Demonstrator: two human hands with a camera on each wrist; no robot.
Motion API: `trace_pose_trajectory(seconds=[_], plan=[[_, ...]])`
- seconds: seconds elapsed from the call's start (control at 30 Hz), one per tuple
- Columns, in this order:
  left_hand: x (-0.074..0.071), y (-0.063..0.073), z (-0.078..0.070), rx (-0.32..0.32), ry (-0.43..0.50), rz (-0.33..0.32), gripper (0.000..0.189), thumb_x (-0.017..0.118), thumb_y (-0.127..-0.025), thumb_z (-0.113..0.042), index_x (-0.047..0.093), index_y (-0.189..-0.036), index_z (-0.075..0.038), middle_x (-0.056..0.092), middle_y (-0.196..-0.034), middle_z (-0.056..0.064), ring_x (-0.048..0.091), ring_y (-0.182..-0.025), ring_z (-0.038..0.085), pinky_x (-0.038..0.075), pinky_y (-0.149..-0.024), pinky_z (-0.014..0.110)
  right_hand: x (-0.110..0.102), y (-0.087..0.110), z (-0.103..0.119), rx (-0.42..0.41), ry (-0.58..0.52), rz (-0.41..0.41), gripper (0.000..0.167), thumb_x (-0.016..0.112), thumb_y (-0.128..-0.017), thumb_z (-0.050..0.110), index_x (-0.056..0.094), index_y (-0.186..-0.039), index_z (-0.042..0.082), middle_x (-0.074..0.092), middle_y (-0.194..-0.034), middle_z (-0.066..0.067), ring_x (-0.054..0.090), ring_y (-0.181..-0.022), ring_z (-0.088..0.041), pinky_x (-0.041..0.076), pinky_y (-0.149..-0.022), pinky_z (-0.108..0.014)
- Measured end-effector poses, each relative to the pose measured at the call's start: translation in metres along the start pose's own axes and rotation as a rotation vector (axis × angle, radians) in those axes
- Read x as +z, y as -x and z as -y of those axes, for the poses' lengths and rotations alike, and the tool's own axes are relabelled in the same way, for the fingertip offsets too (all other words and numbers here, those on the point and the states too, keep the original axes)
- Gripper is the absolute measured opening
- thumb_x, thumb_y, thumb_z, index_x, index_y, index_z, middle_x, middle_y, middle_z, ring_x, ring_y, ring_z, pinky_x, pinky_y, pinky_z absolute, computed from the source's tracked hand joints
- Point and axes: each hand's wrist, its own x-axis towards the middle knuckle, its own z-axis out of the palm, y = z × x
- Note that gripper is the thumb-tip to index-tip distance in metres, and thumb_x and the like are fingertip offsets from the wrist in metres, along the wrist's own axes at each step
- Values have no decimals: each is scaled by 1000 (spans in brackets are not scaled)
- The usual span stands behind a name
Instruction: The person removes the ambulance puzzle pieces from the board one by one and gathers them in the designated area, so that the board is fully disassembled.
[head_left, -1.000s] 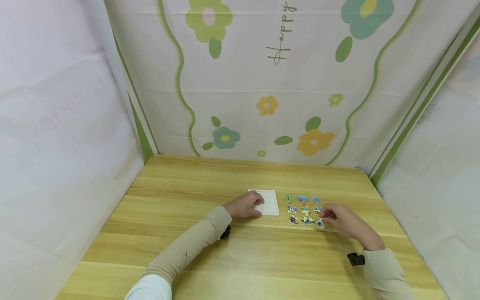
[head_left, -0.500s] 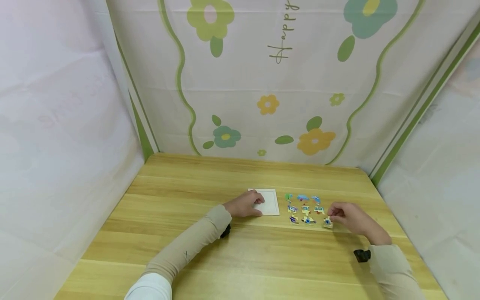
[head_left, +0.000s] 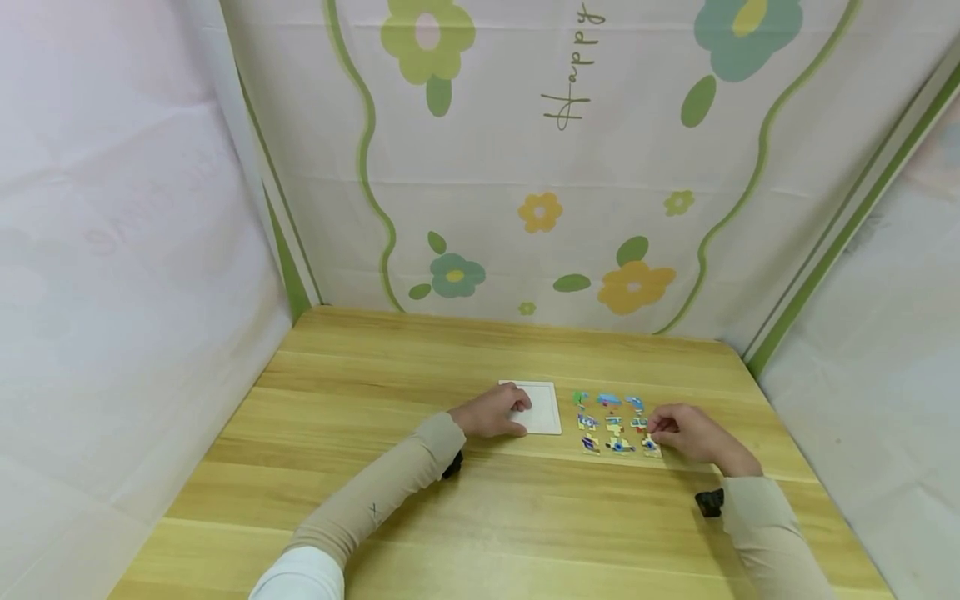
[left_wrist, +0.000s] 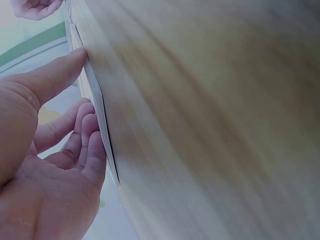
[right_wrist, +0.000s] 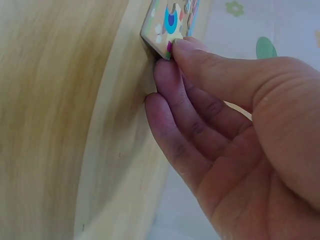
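Observation:
In the head view, my left hand (head_left: 489, 412) rests on the left side of a flat white square puzzle tray (head_left: 543, 417). The left wrist view shows the thumb and fingertips touching the tray (left_wrist: 100, 107), fingers slightly bent. To the right of the tray, several colourful jigsaw pieces (head_left: 614, 423) lie spaced in rows. My right hand (head_left: 692, 435) is at their right edge, thumb and finger pinching the front right puzzle piece (head_left: 650, 447). Up close, this puzzle piece (right_wrist: 162, 30) shows a blue round shape on cream and is slightly tilted, its lower corner between the fingertips.
The wooden table (head_left: 495, 517) extends in front of both hands. A white curtain (head_left: 480, 150) with printed flowers stands behind it, with more white cloth (head_left: 885, 350) along the sides. Black wrist cameras (head_left: 709, 502) are strapped under the forearms.
My right hand pulled the front right puzzle piece to the right, away from the others, then brought it back left beside its neighbour. The left hand stayed on the tray.

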Motion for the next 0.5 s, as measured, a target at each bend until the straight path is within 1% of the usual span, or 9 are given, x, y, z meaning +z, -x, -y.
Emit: trace_pose_trajectory(seconds=[0.07, 0.3, 0.5], plan=[[0, 0, 0, 7, -1, -3, 42, 80, -97, -19, 66, -132, 0, 63, -127, 9, 57, -111, 16, 51, -103, 29, 0, 0, 0, -3, -3, 1, 5, 72, -99, 8, 72, -98, 3, 72, -95, 1, 63, -83, -5, 54, -72, -24], [-2, 0, -1, 18, 0, -13, 41, 81, -96, -19, 67, -129, -1, 64, -125, 9, 56, -109, 17, 51, -101, 28, 0, -1, 0, 8, -8, -8, 5, 73, -100, 9, 72, -95, 10, 72, -93, 2, 63, -82, -4, 54, -72, -24], [-3, 2, -2, 13, -6, -4, 42, 80, -96, -20, 66, -131, -1, 64, -125, 9, 57, -110, 17, 51, -102, 29, -4, 1, 4, 40, 13, -28, 4, 72, -101, 12, 74, -97, 11, 73, -94, 2, 64, -84, -4, 54, -73, -24]])
